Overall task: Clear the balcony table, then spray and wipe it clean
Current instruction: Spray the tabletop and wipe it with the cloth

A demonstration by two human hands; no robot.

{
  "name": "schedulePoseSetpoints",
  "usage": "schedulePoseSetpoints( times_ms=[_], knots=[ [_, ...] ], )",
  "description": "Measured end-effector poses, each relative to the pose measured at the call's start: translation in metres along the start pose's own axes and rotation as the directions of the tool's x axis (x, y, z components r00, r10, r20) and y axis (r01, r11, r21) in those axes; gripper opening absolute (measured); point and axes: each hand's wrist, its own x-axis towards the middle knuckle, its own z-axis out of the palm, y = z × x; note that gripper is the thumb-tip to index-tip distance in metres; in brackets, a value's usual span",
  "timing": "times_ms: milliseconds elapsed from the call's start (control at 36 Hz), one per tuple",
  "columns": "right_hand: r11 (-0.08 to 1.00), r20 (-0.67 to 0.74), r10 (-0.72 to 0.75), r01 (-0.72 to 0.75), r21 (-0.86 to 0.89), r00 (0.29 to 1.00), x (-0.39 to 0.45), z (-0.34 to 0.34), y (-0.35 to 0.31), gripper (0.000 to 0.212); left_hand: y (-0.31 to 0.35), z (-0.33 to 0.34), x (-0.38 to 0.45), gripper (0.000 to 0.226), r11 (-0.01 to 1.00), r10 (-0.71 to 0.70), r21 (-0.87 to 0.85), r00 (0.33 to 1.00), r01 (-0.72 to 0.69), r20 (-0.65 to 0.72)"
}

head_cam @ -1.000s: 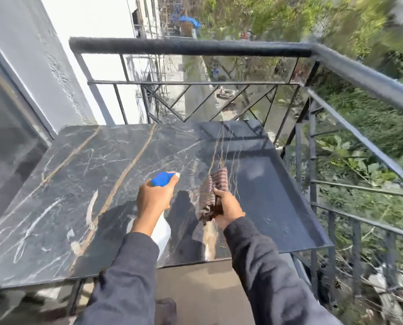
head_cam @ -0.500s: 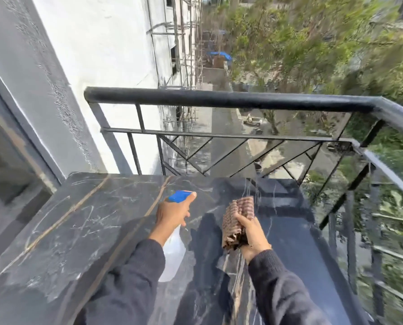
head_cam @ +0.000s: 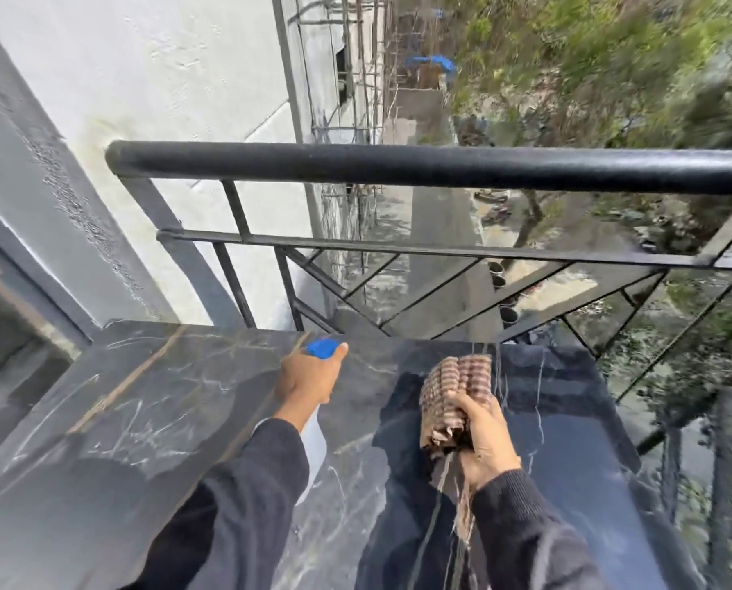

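The balcony table [head_cam: 143, 410] has a dark marble top with pale veins and fills the lower frame. My left hand [head_cam: 306, 383] grips a white spray bottle [head_cam: 314, 445] with a blue nozzle [head_cam: 323, 348], held above the table's middle and pointing away from me. My right hand [head_cam: 483, 432] is closed around a bunched brown striped cloth [head_cam: 455, 389], held upright just over the table's right half. Loose threads of the cloth hang below my fist.
A black metal railing [head_cam: 398, 166] runs along the table's far side and turns down the right side. A white wall [head_cam: 164, 100] and a window frame [head_cam: 15, 291] stand at the left. Beyond the railing is a drop to a lane and trees.
My view has tilted up toward the railing, so less of the table shows. Both hands keep their hold on the bottle and the cloth and sit farther out over the table.
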Motion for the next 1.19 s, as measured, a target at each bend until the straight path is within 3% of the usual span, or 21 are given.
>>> schedulePoseSetpoints(
  times_ms=[83, 250, 445, 583, 639, 722, 834, 889, 1000, 1195],
  knots=[
    [1.000, -0.018, -0.004, 0.004, -0.009, 1.000, 0.006, 0.000, 0.002, 0.038, -0.007, -0.008, 0.006, 0.042, 0.999, -0.027, 0.041, 0.999, 0.028, -0.040],
    [0.999, -0.031, -0.025, 0.023, -0.049, 0.999, 0.013, 0.007, 0.011, 0.044, -0.020, -0.031, 0.013, 0.043, 0.993, -0.027, 0.108, 0.994, 0.039, -0.109],
    [0.995, -0.005, -0.023, 0.022, -0.099, 1.000, 0.013, 0.015, 0.031, 0.029, -0.033, -0.059, 0.020, 0.046, 0.985, -0.067, 0.147, 0.984, 0.091, -0.163],
    [0.972, -0.035, -0.097, 0.087, -0.218, 0.995, 0.013, 0.018, 0.040, 0.056, -0.040, -0.078, 0.026, 0.044, 0.986, -0.086, 0.121, 0.975, 0.112, -0.204],
    [0.855, -0.069, -0.208, 0.147, -0.497, 0.976, 0.012, 0.017, 0.038, 0.063, -0.041, -0.084, 0.029, 0.047, 0.984, -0.080, 0.136, 0.969, 0.114, -0.233],
    [0.434, -0.085, -0.364, 0.088, -0.896, 0.928, 0.008, 0.022, 0.035, 0.077, -0.036, -0.093, 0.037, 0.045, 0.988, -0.091, 0.097, 0.966, 0.118, -0.242],
    [-0.074, 0.054, -0.387, 0.027, -0.997, 0.921, 0.003, 0.030, 0.043, 0.094, -0.029, -0.094, 0.050, 0.046, 0.991, -0.087, 0.075, 0.966, 0.108, -0.244],
    [-0.245, 0.080, -0.343, -0.007, -0.969, 0.936, 0.007, 0.031, 0.047, 0.094, -0.026, -0.093, 0.057, 0.046, 0.995, -0.064, 0.059, 0.968, 0.081, -0.244],
    [-0.336, 0.100, -0.355, -0.027, -0.942, 0.930, 0.022, 0.032, 0.048, 0.093, -0.017, -0.088, 0.071, 0.043, 0.998, -0.042, -0.053, 0.970, 0.030, -0.238],
    [-0.263, 0.049, -0.413, -0.068, -0.962, 0.910, 0.060, 0.047, 0.040, 0.083, -0.016, -0.096, 0.095, 0.044, 0.985, -0.049, -0.171, 0.974, 0.011, -0.221]
  ],
)
